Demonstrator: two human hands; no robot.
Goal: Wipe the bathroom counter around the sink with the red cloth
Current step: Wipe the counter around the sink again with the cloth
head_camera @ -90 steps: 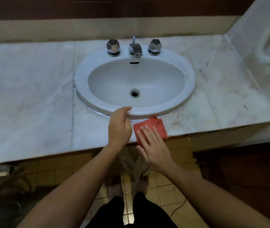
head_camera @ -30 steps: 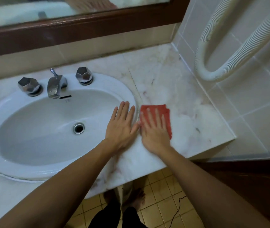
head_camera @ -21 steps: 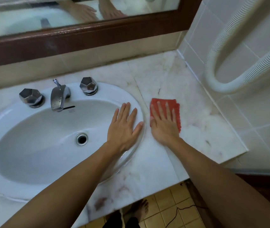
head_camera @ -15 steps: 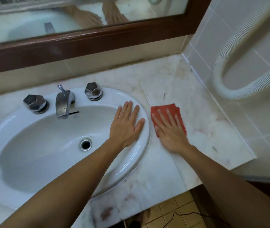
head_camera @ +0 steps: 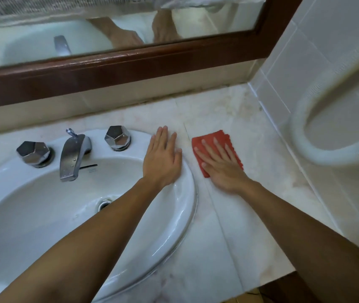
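Observation:
The folded red cloth (head_camera: 220, 138) lies flat on the pale marble counter (head_camera: 250, 211), just right of the white oval sink (head_camera: 180, 215). My right hand (head_camera: 222, 165) presses down on the cloth with fingers spread, covering most of it. My left hand (head_camera: 163, 158) rests flat on the sink's right rim, fingers together and pointing toward the back wall, holding nothing. A narrow strip of counter separates the two hands.
A chrome faucet (head_camera: 72, 154) stands between two faceted chrome knobs (head_camera: 117, 137) (head_camera: 34, 153) at the sink's back. A wood-framed mirror (head_camera: 117, 62) runs along the back wall. A white ribbed hose (head_camera: 318, 149) loops against the tiled right wall (head_camera: 305, 62).
Both hands have slid away from the counter's front edge toward the back wall along the sink's right side, the right one carrying the cloth. The view has tilted up toward the mirror.

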